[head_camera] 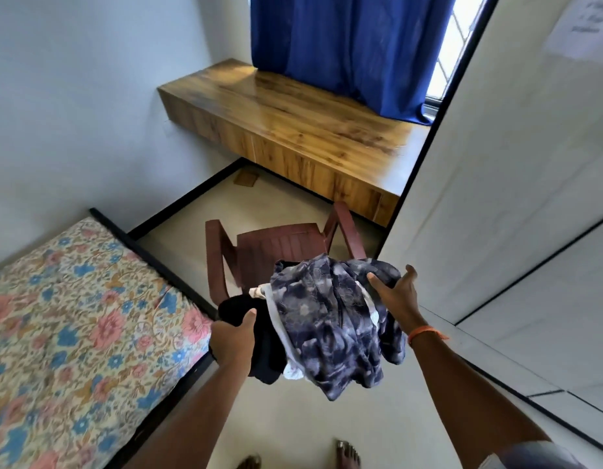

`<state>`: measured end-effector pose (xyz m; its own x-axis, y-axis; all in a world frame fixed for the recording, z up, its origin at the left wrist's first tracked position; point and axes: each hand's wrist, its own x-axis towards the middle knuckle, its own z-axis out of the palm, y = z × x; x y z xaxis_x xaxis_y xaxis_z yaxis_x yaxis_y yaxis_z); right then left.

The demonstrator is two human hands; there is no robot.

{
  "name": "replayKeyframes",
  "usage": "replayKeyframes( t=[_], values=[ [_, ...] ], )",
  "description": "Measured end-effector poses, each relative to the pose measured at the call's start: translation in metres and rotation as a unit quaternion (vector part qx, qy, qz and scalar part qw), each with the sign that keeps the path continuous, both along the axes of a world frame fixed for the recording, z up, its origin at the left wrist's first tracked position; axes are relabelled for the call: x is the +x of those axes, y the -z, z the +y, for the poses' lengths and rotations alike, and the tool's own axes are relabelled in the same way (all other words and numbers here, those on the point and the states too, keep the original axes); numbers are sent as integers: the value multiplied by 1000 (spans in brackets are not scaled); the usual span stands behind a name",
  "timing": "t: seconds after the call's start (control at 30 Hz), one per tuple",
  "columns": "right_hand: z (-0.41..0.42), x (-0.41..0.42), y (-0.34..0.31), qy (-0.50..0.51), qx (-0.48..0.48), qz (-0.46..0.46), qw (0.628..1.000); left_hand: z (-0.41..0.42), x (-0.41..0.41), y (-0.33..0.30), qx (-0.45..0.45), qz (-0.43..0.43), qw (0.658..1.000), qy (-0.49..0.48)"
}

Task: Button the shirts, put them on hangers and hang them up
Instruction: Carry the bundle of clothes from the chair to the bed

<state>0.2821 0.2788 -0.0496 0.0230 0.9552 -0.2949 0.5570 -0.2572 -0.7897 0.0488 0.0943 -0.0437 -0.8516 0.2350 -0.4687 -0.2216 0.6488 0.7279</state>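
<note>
I see a strip of bare floor [286,431] running between the bed [73,333] on the left and the white wardrobe doors [496,198] on the right. The bed's dark edge borders the strip on one side, the wardrobe's lower edge on the other. Ahead, a brown plastic chair [276,245] stands in the passage, just short of the wooden ledge [293,123] fixed below the blue curtain [344,45]. Two bare feet show at the bottom edge.

Both forearms reach forward at about waist height, carrying a bundle of shirts [327,319] in the air in front of the chair. My left hand [234,336] grips the black garment on the bundle's left side, thumb on top, fingers curled under the cloth. My right hand [396,292] has its thumb and fingers spread and pressed against the right side of the blue patterned shirt; an orange band circles that wrist. I cannot tell how many shirts the bundle holds.
</note>
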Motion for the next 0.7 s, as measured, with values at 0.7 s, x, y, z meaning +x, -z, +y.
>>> replayKeyframes(
  t=[0.7],
  values=[
    [-12, 35, 22, 12, -12, 55, 998, 18, 71, 8, 7, 4, 1000, 24]
  ],
)
